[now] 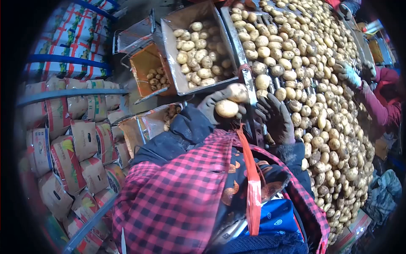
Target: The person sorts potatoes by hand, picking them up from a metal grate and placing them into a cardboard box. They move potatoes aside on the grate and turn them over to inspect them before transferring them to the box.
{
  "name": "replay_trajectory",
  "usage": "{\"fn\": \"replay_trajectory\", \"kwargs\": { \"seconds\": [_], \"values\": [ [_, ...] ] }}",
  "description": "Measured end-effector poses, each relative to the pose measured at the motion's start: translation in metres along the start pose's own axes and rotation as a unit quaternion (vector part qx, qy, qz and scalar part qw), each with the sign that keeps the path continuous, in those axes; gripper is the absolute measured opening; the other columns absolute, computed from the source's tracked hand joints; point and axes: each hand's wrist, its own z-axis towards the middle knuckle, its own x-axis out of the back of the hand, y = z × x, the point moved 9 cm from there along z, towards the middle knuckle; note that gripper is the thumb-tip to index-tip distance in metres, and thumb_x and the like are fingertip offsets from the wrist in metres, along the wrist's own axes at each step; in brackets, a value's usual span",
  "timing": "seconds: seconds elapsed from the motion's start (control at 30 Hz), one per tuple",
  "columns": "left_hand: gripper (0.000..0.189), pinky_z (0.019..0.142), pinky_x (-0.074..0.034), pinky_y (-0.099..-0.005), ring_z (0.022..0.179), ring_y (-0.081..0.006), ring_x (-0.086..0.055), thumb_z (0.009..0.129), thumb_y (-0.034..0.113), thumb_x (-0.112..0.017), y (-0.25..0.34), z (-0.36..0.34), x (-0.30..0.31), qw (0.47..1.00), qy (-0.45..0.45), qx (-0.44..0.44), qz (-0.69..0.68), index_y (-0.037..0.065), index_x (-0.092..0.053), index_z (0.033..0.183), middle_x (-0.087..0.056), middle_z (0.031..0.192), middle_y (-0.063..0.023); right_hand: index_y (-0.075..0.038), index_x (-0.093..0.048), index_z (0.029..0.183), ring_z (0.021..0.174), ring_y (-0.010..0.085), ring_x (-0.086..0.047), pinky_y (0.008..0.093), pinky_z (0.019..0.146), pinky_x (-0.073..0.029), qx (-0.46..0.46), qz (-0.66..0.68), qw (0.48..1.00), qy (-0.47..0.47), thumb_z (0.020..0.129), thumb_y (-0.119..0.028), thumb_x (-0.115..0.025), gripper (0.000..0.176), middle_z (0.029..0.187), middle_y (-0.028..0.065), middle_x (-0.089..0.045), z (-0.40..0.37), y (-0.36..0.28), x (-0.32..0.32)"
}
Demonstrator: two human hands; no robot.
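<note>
The left hand point(209, 106) cups two potatoes point(227, 109); the right hand point(278, 120), fingers apparently spread, hovers beside the heaped potatoes point(321, 122).

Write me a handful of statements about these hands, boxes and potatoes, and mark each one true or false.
1. The left hand holds two potatoes. True.
2. The right hand is clenched into a fist. False: its fingers are spread open.
3. The large cardboard box has nothing in it. False: many loose potatoes lie inside.
4. A smaller orange box stands left of the large one. True.
5. Another worker's gloved hand is at the spread-out potatoes. True.
</note>
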Motion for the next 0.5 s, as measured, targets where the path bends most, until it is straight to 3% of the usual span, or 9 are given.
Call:
{"fn": "replay_trajectory", "kwargs": {
  "seconds": [0.03, 0.13, 0.2, 0.27, 0.3, 0.37, 0.4, 0.43, 0.5],
  "values": [
    [0.060, 0.080, -0.060, -0.0428, 0.096, -0.0347, -0.069, 0.098, 0.036, -0.057, 0.023, 0.000, 0.008, 0.997, 0.001, -0.053, 0.052, -0.003, -0.043, 0.141, -0.060, 0.127, -0.0265, 0.001, -0.041, 0.145, 0.123, 0.0299, -0.055, 0.0420, 0.107, -0.044, 0.003, -0.015, 1.000, -0.008, 0.103, -0.033, -0.044, 0.055, 0.140, 0.0189, -0.052, -0.002, -0.002, -0.001],
    [0.060, 0.086, -0.057, -0.0405, 0.100, -0.0318, -0.067, 0.095, 0.037, -0.059, 0.100, 0.009, 0.025, 0.978, 0.007, -0.209, 0.000, -0.001, -0.046, 0.139, -0.060, 0.127, -0.0219, -0.003, -0.035, 0.150, 0.134, 0.0328, -0.046, 0.0464, 0.113, -0.036, -0.002, -0.045, 0.997, -0.063, 0.104, -0.044, -0.039, 0.062, 0.149, 0.0201, -0.043, -0.002, 0.001, 0.002],
    [0.053, 0.089, -0.054, -0.0345, 0.101, -0.0257, -0.064, 0.097, 0.029, -0.056, 0.154, 0.012, 0.047, 0.919, 0.134, -0.308, 0.209, 0.001, -0.047, 0.140, -0.061, 0.123, -0.0170, -0.003, -0.035, 0.150, 0.133, 0.0330, -0.047, 0.0464, 0.112, -0.036, 0.004, -0.056, 0.996, -0.066, 0.105, -0.041, -0.038, 0.060, 0.148, 0.0200, -0.044, -0.005, 0.001, -0.003],
    [0.046, 0.091, -0.051, -0.0286, 0.103, -0.0196, -0.062, 0.099, 0.021, -0.052, 0.175, 0.013, 0.062, 0.822, 0.292, -0.280, 0.401, 0.003, -0.047, 0.141, -0.063, 0.120, -0.0121, -0.002, -0.035, 0.150, 0.133, 0.0328, -0.047, 0.0460, 0.112, -0.037, -0.017, -0.072, 0.997, -0.027, 0.106, -0.037, -0.036, 0.056, 0.149, 0.0194, -0.044, -0.006, -0.006, -0.006],
    [0.050, 0.092, -0.048, -0.0264, 0.100, -0.0172, -0.060, 0.098, 0.021, -0.052, 0.164, 0.012, 0.082, 0.865, 0.370, -0.205, 0.271, 0.002, -0.045, 0.143, -0.063, 0.118, -0.0100, -0.001, -0.038, 0.148, 0.130, 0.0320, -0.051, 0.0448, 0.111, -0.039, -0.033, -0.101, 0.994, 0.026, 0.106, -0.035, -0.038, 0.054, 0.146, 0.0186, -0.048, -0.012, -0.013, -0.008],
    [0.063, 0.096, -0.044, -0.0294, 0.105, -0.0187, -0.058, 0.095, 0.024, -0.059, 0.136, 0.002, 0.064, 0.822, 0.289, -0.174, 0.458, -0.004, -0.037, 0.147, -0.060, 0.123, -0.0108, 0.001, -0.042, 0.145, 0.126, 0.0302, -0.055, 0.0437, 0.109, -0.042, 0.053, -0.157, 0.986, -0.006, 0.104, -0.035, -0.042, 0.055, 0.141, 0.0187, -0.053, -0.024, -0.029, 0.021],
    [0.064, 0.097, -0.047, -0.0314, 0.113, -0.0202, -0.059, 0.093, 0.028, -0.063, 0.110, -0.002, 0.057, 0.849, 0.245, -0.215, 0.417, -0.003, -0.041, 0.145, -0.060, 0.125, -0.0124, 0.002, -0.047, 0.142, 0.122, 0.0277, -0.058, 0.0424, 0.108, -0.043, 0.085, -0.204, 0.975, 0.030, 0.103, -0.035, -0.046, 0.054, 0.137, 0.0177, -0.057, -0.030, -0.045, 0.035],
    [0.061, 0.097, -0.049, -0.0339, 0.117, -0.0219, -0.059, 0.093, 0.029, -0.064, 0.073, 0.000, 0.067, 0.918, 0.198, -0.101, 0.328, -0.001, -0.045, 0.143, -0.061, 0.126, -0.0130, 0.003, -0.049, 0.140, 0.123, 0.0252, -0.057, 0.0402, 0.109, -0.041, 0.113, -0.285, 0.951, 0.047, 0.102, -0.032, -0.050, 0.052, 0.137, 0.0173, -0.056, -0.040, -0.067, 0.038],
    [0.052, 0.096, -0.051, -0.0336, 0.112, -0.0229, -0.062, 0.096, 0.022, -0.061, 0.016, -0.005, 0.049, 0.954, 0.099, -0.025, 0.282, 0.000, -0.047, 0.141, -0.060, 0.129, -0.0142, 0.002, -0.053, 0.138, 0.129, 0.0246, -0.051, 0.0362, 0.109, -0.039, 0.134, -0.476, 0.851, 0.177, 0.098, -0.023, -0.060, 0.048, 0.139, 0.0175, -0.055, -0.055, -0.105, 0.072]
  ]
}}
